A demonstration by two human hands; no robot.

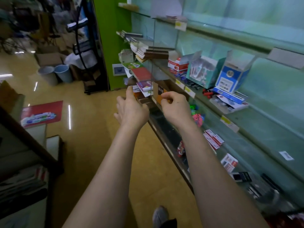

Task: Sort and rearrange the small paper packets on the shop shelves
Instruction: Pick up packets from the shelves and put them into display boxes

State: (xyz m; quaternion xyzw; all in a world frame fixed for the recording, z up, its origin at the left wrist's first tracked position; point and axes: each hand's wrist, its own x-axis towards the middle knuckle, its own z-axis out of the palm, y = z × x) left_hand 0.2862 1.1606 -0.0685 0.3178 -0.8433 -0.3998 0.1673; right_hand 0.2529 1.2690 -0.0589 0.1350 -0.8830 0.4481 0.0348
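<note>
- The glass shelves (238, 102) run down the right side of the frame, from the upper middle to the lower right, and we stand facing along them.
- On the middle tier, right of centre, sit open boxes of stock: a blue and white box (230, 76) and a teal one (203, 71) beside it.
- Our left hand (131, 109) is at the centre of the frame, fingers spread and loose, the forefinger raised toward the shelf end; it grips nothing we can make out.
- Our right hand (176, 106) is just to its right, fingers curled with thumb and forefinger pinched together. Whether anything is caught between them we cannot tell.
- The small paper packets (144, 89) lie in a loose stack at the near end of the shelf, just above and beyond both hands, between them; their long sides seem to run along the shelf edge.
- An orange packet (160, 98) stands right behind the right fingertips, so we judge the right hand nearer to it, and the left nearer the pink-topped stack.
</note>
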